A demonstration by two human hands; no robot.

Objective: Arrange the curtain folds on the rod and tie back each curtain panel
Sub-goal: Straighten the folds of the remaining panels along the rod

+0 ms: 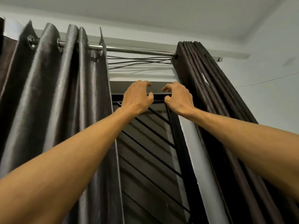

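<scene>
Reaching between spread left curtain [64, 102] and bunched right curtain [215, 94], left hand [137, 97] and right hand [178, 99] hover loosely curled, grips empty; left folds likely need gathering along the rod [137, 51].

**One steel rod, two dark panels**

Up near the ceiling a shiny metal rod [139, 51] runs left to right above the window. The left curtain panel [53, 94] hangs from it in broad, glossy folds, its metal eyelets [59, 44] threaded onto the bar. The right curtain panel [199, 65] is bunched tight near the right end, with the rod's tip [218, 59] poking out beyond. Between them the bar is bare.
</scene>
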